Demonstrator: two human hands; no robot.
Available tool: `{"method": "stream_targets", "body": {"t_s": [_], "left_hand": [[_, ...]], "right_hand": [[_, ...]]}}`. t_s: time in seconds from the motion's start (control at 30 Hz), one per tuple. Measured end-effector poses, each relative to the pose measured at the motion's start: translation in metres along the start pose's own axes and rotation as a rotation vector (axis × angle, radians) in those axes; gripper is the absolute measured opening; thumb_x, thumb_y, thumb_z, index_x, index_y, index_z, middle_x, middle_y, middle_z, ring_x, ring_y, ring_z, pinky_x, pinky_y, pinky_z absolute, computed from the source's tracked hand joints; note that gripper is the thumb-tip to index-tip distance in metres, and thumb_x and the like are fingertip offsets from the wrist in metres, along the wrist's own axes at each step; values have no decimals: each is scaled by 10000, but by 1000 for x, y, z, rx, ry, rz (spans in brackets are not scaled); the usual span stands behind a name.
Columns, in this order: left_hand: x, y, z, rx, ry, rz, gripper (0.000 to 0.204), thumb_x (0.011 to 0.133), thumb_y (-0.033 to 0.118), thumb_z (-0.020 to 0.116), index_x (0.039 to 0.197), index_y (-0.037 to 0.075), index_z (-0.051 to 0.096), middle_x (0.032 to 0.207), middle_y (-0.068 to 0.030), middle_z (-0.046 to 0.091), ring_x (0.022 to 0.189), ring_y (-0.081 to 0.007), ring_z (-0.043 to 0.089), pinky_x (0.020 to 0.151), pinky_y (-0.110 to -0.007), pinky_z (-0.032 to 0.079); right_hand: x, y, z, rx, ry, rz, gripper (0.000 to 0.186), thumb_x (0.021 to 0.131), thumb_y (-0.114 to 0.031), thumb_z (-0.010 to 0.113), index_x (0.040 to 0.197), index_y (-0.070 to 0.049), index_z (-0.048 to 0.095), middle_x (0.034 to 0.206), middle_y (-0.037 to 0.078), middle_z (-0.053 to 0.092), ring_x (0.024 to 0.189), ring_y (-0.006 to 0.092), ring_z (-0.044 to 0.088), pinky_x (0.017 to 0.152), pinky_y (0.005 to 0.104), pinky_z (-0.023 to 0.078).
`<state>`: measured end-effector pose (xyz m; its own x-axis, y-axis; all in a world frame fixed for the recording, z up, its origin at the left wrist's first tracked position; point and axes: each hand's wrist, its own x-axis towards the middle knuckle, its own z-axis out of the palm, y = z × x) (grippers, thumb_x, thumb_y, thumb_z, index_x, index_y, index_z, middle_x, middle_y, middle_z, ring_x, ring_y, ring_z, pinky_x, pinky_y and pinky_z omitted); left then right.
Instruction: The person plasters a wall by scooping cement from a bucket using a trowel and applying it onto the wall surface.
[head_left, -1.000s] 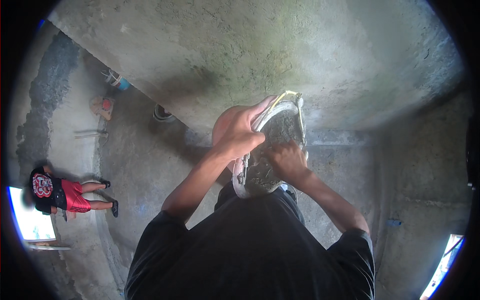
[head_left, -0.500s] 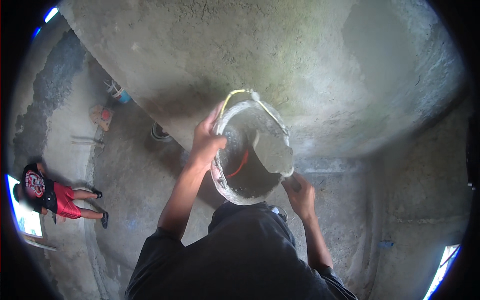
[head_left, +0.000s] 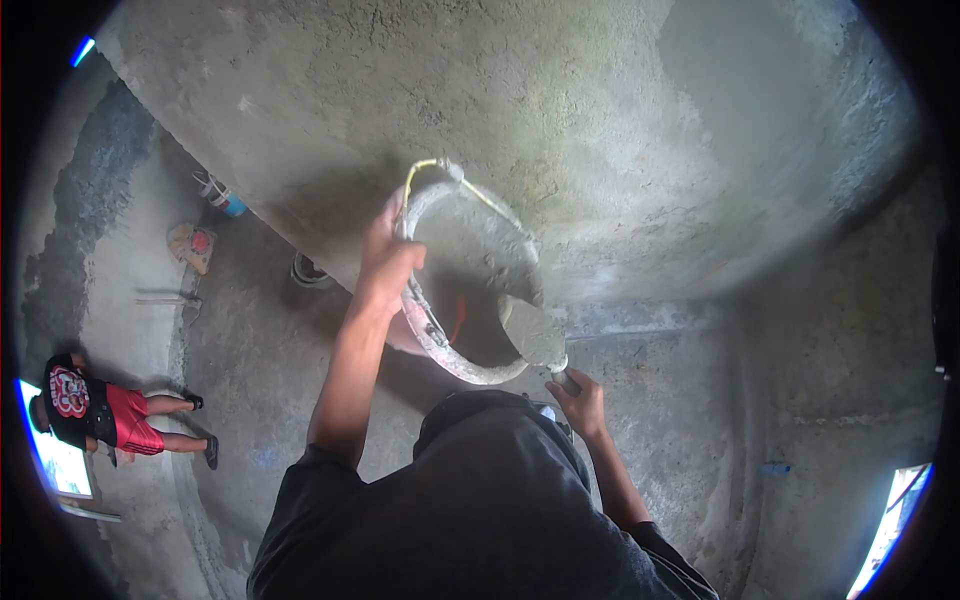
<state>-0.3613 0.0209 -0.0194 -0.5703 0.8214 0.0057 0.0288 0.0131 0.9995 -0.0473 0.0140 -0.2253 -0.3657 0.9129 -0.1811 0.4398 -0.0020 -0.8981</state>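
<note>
My left hand [head_left: 385,268] grips the rim of a mortar-crusted bucket [head_left: 466,368], thumb over the edge. The bucket is tilted, its mouth toward me, with a yellow handle [head_left: 421,166] up at its far side. Grey wet mortar [head_left: 462,232] coats the inside, and a thin orange-red streak [head_left: 459,318] shows there. In my right hand [head_left: 580,402] is the handle of a trowel [head_left: 534,333]. Its blade, covered in grey mortar, lies over the right part of the bucket's mouth. How much mortar is at the bottom cannot be made out.
A rough plastered wall [head_left: 300,110] rises just beyond the bucket, with a darker smooth patch at right. Along the floor at left are a round container [head_left: 308,271], a sack [head_left: 190,246] and a blue-white bucket [head_left: 222,196]. Another person [head_left: 125,415] stands at far left.
The bucket and my left hand have shifted a little left and away, and the bucket leans more. The trowel has slid toward the bucket's lower right rim, its blade turned more downward.
</note>
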Motion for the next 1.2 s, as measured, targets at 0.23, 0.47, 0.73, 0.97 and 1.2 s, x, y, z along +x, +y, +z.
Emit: {"method": "stream_targets", "body": {"t_s": [0.23, 0.47, 0.73, 0.97, 1.2], "left_hand": [[21, -24, -14, 33, -2, 41, 905, 605, -188, 394, 1493, -25, 340, 1383, -108, 532, 1065, -127, 569, 659, -185, 438], [7, -39, -21, -15, 29, -108, 911, 616, -186, 431, 1500, 20, 348, 1363, -93, 559, 833, -105, 602, 517, -219, 423], [18, -76, -28, 15, 63, 41, 954, 569, -196, 444, 1501, -51, 298, 1476, -136, 462, 1341, -188, 442, 846, -222, 467], [29, -85, -32, 23, 31, 65, 948, 560, -174, 459, 1489, -63, 313, 1474, -149, 452, 1374, -206, 410, 1013, -229, 371], [22, -79, -25, -36, 35, 8, 947, 565, -180, 471, 1490, -63, 311, 1529, -166, 394, 1438, -222, 333, 1073, -249, 349]], "right_hand": [[13, -21, -8, 24, -41, 12, 362, 825, -204, 784, 1067, 43, 674, 916, 163, 719, 808, 149, 656, 744, 338, 531], [16, -55, -40, 32, -133, -133, 465, 830, -169, 670, 1239, 38, 594, 992, 173, 672, 892, 199, 642, 830, 350, 514], [27, -99, -67, 273, -222, -65, 456, 887, -105, 729, 1298, 10, 566, 893, 72, 689, 771, 105, 621, 670, 262, 502], [57, -103, -65, 534, -183, -271, 395, 884, -83, 712, 1242, 39, 600, 864, 65, 673, 713, 120, 626, 643, 270, 516], [73, -82, -46, 668, -351, -180, 471, 989, -264, 554, 1346, 33, 473, 753, 69, 571, 571, 146, 527, 519, 299, 438]]}}
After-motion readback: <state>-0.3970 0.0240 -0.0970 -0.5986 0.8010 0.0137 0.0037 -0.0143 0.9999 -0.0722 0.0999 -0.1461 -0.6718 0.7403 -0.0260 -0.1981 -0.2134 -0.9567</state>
